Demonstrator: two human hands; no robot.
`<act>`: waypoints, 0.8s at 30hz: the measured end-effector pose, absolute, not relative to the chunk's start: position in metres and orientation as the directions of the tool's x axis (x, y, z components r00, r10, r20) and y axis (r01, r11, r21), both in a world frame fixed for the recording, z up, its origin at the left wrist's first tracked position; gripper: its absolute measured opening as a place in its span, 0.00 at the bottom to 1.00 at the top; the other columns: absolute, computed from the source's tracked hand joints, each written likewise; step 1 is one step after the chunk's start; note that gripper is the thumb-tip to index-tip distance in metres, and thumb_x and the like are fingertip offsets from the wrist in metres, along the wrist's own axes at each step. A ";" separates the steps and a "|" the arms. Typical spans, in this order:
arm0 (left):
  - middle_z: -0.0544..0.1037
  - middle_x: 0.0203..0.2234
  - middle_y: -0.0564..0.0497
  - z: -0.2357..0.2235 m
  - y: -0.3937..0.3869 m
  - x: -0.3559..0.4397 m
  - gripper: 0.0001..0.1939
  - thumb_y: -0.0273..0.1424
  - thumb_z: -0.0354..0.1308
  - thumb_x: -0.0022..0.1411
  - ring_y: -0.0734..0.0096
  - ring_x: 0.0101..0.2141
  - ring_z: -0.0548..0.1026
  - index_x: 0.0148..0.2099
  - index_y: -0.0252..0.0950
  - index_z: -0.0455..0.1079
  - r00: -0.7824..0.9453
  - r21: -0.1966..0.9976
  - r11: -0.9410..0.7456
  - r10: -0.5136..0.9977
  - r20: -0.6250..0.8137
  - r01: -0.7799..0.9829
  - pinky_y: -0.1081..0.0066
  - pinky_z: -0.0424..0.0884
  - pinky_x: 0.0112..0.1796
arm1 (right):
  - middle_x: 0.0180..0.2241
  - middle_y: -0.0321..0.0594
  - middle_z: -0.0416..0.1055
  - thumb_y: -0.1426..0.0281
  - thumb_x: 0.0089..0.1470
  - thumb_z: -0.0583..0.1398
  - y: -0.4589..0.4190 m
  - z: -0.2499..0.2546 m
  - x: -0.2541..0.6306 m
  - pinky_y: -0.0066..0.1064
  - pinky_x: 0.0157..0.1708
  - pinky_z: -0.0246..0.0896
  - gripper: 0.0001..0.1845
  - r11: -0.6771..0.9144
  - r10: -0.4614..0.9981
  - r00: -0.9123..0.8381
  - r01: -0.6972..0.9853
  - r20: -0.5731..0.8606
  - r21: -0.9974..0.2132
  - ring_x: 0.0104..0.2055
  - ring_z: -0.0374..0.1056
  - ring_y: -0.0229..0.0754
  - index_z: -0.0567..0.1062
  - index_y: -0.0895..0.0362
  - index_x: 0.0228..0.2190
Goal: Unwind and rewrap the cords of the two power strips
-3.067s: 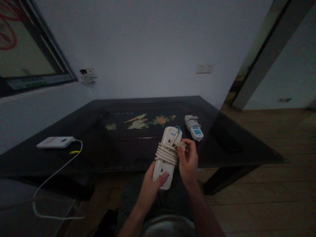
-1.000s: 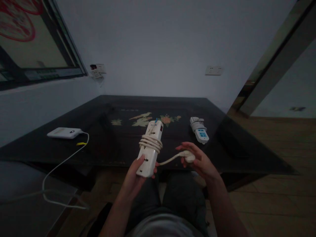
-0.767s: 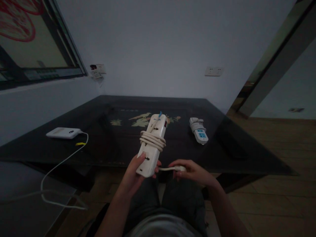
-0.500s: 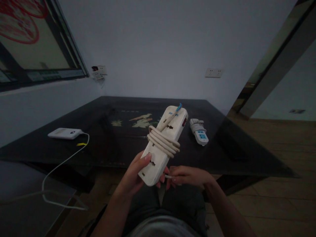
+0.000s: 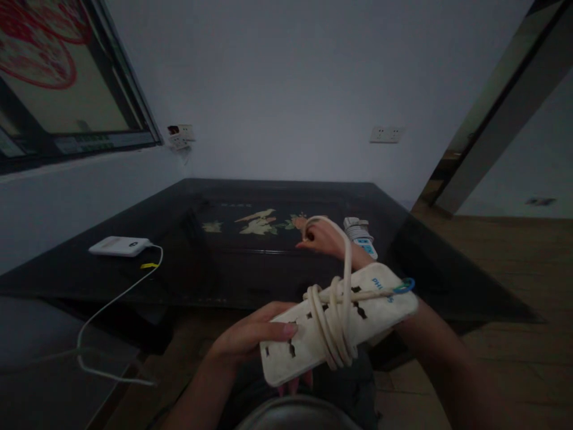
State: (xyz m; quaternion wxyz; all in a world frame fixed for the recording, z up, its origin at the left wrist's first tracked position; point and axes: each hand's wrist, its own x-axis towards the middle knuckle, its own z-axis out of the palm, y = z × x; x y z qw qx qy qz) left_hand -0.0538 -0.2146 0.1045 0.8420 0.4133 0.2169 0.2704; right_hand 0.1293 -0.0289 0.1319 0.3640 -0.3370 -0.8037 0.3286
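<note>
A white power strip [image 5: 308, 340] with several sockets and blue lettering is held tilted above the table's front edge. My left hand [image 5: 255, 331] grips its left end, thumb on top and fingers underneath. A cream cord [image 5: 333, 325] is wrapped around the strip's middle in several loose turns. One end of that cord, with blue and green wires showing, lies across the strip's right end. Beyond the strip, my right hand [image 5: 324, 236] is closed on a raised loop of the cord. The strip hides part of my right forearm.
On the dark table [image 5: 250, 275] a second, smaller power strip [image 5: 364, 245] with a wound cord lies at the right. A white power bank [image 5: 119, 246] with a trailing cable [image 5: 116, 295] rests at the left. Wall sockets [image 5: 387, 135] are behind the table.
My right hand has moved from beneath the strip up and over to its far side, drawing out a cord loop. The strip has turned flatter and shifted right and closer to me.
</note>
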 end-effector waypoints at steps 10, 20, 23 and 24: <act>0.80 0.24 0.40 0.071 -0.200 -0.085 0.19 0.39 0.60 0.58 0.65 0.20 0.77 0.44 0.28 0.68 0.390 0.829 0.333 0.908 -0.153 -0.450 0.75 0.71 0.17 | 0.19 0.33 0.68 0.56 0.51 0.60 -0.053 0.210 0.205 0.27 0.25 0.49 0.18 0.770 0.638 -0.649 0.531 0.415 -0.354 0.22 0.59 0.34 0.75 0.56 0.21; 0.79 0.24 0.42 0.108 -0.185 -0.114 0.16 0.36 0.62 0.55 0.67 0.21 0.76 0.41 0.29 0.69 0.151 0.817 0.123 0.988 -0.045 -0.563 0.75 0.71 0.18 | 0.25 0.36 0.74 0.58 0.54 0.60 -0.101 0.152 0.207 0.25 0.25 0.55 0.15 0.689 0.399 -0.887 0.458 -0.234 -0.562 0.27 0.68 0.37 0.78 0.57 0.29; 0.79 0.24 0.42 0.112 -0.187 -0.107 0.18 0.39 0.63 0.54 0.66 0.20 0.76 0.40 0.29 0.70 0.292 0.837 0.137 0.956 0.028 -0.530 0.75 0.71 0.17 | 0.25 0.38 0.76 0.64 0.55 0.60 -0.088 0.139 0.189 0.27 0.29 0.58 0.12 0.779 0.461 -0.875 0.479 -0.149 -0.404 0.28 0.71 0.39 0.79 0.55 0.26; 0.80 0.24 0.42 0.111 -0.189 -0.104 0.19 0.40 0.62 0.55 0.65 0.20 0.77 0.41 0.29 0.70 0.357 0.843 0.164 0.934 0.036 -0.512 0.75 0.72 0.17 | 0.24 0.39 0.75 0.65 0.52 0.63 -0.082 0.135 0.182 0.28 0.29 0.59 0.09 0.782 0.526 -0.846 0.521 -0.086 -0.341 0.28 0.71 0.41 0.79 0.55 0.24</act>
